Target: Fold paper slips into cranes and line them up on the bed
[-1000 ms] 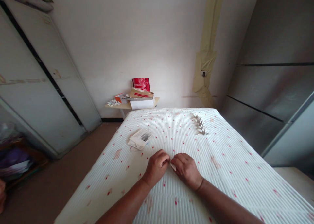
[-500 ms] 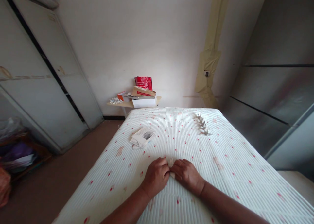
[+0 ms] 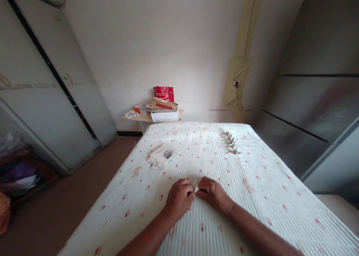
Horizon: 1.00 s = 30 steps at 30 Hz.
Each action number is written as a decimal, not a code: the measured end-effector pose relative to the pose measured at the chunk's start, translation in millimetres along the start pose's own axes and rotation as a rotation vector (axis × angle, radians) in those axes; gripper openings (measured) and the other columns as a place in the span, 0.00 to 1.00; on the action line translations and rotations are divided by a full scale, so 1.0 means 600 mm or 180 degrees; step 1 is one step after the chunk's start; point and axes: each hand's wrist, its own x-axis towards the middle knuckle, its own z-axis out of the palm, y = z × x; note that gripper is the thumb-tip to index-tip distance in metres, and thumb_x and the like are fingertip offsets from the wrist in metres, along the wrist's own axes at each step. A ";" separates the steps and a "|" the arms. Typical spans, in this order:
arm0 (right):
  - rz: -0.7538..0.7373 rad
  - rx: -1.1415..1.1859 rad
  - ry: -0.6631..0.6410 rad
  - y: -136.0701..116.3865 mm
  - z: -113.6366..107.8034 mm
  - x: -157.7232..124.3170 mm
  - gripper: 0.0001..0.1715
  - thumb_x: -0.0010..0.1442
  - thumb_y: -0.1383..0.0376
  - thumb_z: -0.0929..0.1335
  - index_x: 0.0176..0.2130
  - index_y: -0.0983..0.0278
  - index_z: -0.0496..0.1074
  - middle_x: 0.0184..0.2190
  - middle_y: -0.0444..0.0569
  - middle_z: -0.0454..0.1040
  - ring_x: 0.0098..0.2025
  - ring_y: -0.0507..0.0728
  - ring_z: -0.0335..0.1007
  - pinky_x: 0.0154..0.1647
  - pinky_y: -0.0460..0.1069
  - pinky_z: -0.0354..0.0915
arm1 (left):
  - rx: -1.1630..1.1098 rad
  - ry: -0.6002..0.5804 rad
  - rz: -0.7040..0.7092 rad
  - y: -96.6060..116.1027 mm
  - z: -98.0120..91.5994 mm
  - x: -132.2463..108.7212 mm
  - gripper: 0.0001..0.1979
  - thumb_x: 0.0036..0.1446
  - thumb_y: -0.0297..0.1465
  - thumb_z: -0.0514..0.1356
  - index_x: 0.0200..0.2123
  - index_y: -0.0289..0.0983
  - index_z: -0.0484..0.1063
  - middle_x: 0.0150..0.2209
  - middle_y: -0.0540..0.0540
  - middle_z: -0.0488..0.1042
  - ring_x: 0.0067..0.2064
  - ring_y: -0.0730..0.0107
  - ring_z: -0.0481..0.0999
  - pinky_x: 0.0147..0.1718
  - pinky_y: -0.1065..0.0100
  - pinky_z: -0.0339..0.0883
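Note:
Between my two hands is a small piece of folded paper [image 3: 196, 190], pale and mostly covered by my fingers. My left hand [image 3: 180, 197] pinches its left side, fingers curled. From the right, my right hand [image 3: 212, 192] grips it between thumb and fingers. Both hands rest low over the patterned bed cover [image 3: 202, 226]. Beyond my left hand lies a loose stack of printed paper sheets [image 3: 163, 156]. Farther off on the right, several small folded paper pieces [image 3: 231, 142] with pointed tips stand in a row.
Past the bed's far edge, a small table [image 3: 143, 117] holds a white box [image 3: 165, 116], a red bag [image 3: 163, 94] and a pile of white folded pieces [image 3: 131, 114]. Cabinets [image 3: 47, 80] line the left; a grey panelled piece of furniture [image 3: 314, 95] stands right.
My right hand's fingers have shifted on the paper, and a white folded tip now shows between the hands. The stack and the row have stayed in place.

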 end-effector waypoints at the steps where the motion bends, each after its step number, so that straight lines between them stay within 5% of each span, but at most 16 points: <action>1: 0.0046 -0.0036 -0.0017 -0.001 -0.001 0.001 0.14 0.57 0.70 0.64 0.21 0.66 0.68 0.23 0.44 0.65 0.27 0.49 0.63 0.27 0.43 0.55 | 0.0015 0.0006 -0.0020 0.000 0.002 0.001 0.08 0.49 0.23 0.54 0.21 0.36 0.68 0.27 0.50 0.68 0.33 0.72 0.67 0.34 0.72 0.59; 15: 0.0667 -0.1281 -0.0128 -0.010 0.021 0.011 0.10 0.59 0.69 0.61 0.29 0.65 0.69 0.31 0.50 0.71 0.33 0.54 0.69 0.33 0.46 0.61 | 0.0812 -0.0139 -0.0276 0.012 0.009 0.004 0.07 0.55 0.24 0.51 0.27 0.36 0.66 0.32 0.47 0.69 0.38 0.68 0.67 0.40 0.66 0.59; 30: 0.1288 -0.1268 -0.0064 -0.021 0.020 0.011 0.05 0.57 0.67 0.64 0.32 0.65 0.69 0.34 0.50 0.71 0.34 0.54 0.71 0.30 0.45 0.59 | 0.1117 -0.0087 -0.0552 0.027 0.010 0.003 0.06 0.55 0.28 0.51 0.31 0.36 0.68 0.35 0.44 0.70 0.40 0.63 0.69 0.39 0.65 0.61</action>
